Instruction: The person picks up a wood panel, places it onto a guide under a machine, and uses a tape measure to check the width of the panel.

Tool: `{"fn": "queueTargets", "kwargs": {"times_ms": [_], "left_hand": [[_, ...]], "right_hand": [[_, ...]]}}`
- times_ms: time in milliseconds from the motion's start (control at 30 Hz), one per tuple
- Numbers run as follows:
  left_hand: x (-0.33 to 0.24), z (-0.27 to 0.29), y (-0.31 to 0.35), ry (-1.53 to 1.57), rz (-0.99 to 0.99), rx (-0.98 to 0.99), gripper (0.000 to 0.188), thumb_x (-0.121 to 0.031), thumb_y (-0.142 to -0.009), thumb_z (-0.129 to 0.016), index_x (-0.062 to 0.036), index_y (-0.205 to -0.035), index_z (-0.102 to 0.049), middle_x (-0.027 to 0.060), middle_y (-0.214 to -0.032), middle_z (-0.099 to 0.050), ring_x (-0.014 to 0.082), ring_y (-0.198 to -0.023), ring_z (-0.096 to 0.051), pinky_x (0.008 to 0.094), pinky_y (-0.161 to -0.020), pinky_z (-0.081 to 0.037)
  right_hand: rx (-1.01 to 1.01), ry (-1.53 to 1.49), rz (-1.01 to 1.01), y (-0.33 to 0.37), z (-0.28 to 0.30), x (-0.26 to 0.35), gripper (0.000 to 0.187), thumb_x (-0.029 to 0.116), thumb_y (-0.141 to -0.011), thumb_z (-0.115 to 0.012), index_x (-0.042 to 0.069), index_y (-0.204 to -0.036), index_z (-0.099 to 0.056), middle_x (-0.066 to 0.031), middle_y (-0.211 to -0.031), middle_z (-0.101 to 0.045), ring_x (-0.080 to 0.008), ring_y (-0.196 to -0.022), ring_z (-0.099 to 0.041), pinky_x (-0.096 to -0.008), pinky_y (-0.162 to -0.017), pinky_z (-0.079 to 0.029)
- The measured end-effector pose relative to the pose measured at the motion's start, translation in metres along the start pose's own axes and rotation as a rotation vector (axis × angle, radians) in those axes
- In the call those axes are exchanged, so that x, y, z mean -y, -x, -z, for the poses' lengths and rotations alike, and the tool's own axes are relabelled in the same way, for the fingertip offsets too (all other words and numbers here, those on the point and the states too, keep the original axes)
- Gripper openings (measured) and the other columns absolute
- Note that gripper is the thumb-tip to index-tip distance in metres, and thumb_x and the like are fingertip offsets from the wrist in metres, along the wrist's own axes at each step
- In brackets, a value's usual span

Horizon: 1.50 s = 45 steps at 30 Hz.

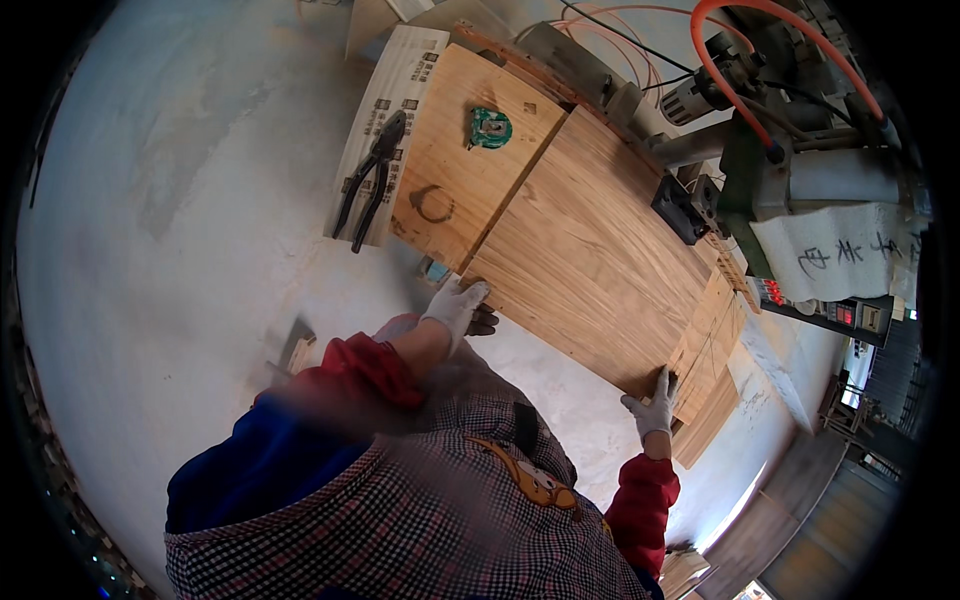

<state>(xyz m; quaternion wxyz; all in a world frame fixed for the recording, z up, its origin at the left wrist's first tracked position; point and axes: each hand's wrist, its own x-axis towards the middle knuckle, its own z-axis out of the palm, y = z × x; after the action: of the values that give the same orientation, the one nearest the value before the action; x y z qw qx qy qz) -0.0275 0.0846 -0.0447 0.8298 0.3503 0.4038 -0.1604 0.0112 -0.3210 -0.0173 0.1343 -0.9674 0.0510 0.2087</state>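
Note:
A broad wooden panel [600, 240] with straight grain lies on the worktable. At its near left corner is my left hand [457, 308], in a white glove with dark fingertips. Its fingers are curled and closed at the panel's edge, and part of the grip is hidden. My right hand [653, 402], gloved the same way, touches the near edge toward the right end. There the thumb stands apart from the fingers, which press against the wood. A narrower piece of wood [708, 345] with dark lines across it adjoins the panel's right end.
Left of the panel, a plywood board [465, 165] carries a green tape measure [490, 128]. Black-handled pliers [375, 180] lie on a printed pale strip [400, 85]. A machine [830, 180] with an orange hose [700, 40] and a control box [845, 312] stands at the right.

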Motion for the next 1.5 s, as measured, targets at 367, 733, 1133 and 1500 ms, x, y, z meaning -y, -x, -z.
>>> {"fn": "queueTargets", "kwargs": {"times_ms": [367,733,1133,1500], "left_hand": [[0.001,0.003,-0.004,0.059,-0.012,0.027,0.025,-0.021,-0.087,-0.052,-0.0072,-0.106,-0.043,0.0101,-0.085,-0.054,0.0220,-0.062,-0.059,0.0351,-0.052,-0.053],[-0.005,-0.003,0.006,0.020,0.036,-0.026,0.024,-0.025,-0.087,-0.051,-0.0074,-0.103,-0.045,0.0122,-0.083,-0.056,0.0243,-0.070,-0.059,0.0379,-0.061,-0.052],[-0.006,-0.001,-0.001,-0.083,0.031,-0.036,0.025,-0.028,-0.089,-0.049,-0.0051,-0.099,-0.049,0.0118,-0.082,-0.057,0.0254,-0.071,-0.061,0.0396,-0.063,-0.055],[-0.003,-0.001,-0.001,-0.078,0.022,-0.008,0.028,-0.031,-0.089,-0.047,-0.0056,-0.101,-0.050,0.0133,-0.089,-0.059,0.0268,-0.082,-0.059,0.0391,-0.073,-0.050]], "right_hand": [[0.004,-0.005,-0.011,0.001,0.002,0.006,0.108,0.026,-0.053,-0.081,0.012,-0.139,-0.017,-0.0270,-0.141,-0.009,-0.0380,-0.131,-0.015,-0.0369,-0.104,-0.024],[-0.030,0.020,-0.027,0.005,0.003,0.007,0.104,0.026,-0.053,-0.080,0.014,-0.138,-0.021,-0.0256,-0.141,-0.014,-0.0377,-0.129,-0.020,-0.0387,-0.101,-0.029],[-0.055,0.174,-0.033,0.009,0.014,0.018,0.100,0.033,-0.052,-0.081,0.017,-0.136,-0.027,-0.0187,-0.138,-0.024,-0.0353,-0.126,-0.025,-0.0394,-0.098,-0.035],[-0.029,0.175,-0.111,0.012,0.020,0.023,0.099,0.034,-0.053,-0.081,0.019,-0.136,-0.028,-0.0175,-0.139,-0.024,-0.0368,-0.127,-0.025,-0.0396,-0.098,-0.036]]}}
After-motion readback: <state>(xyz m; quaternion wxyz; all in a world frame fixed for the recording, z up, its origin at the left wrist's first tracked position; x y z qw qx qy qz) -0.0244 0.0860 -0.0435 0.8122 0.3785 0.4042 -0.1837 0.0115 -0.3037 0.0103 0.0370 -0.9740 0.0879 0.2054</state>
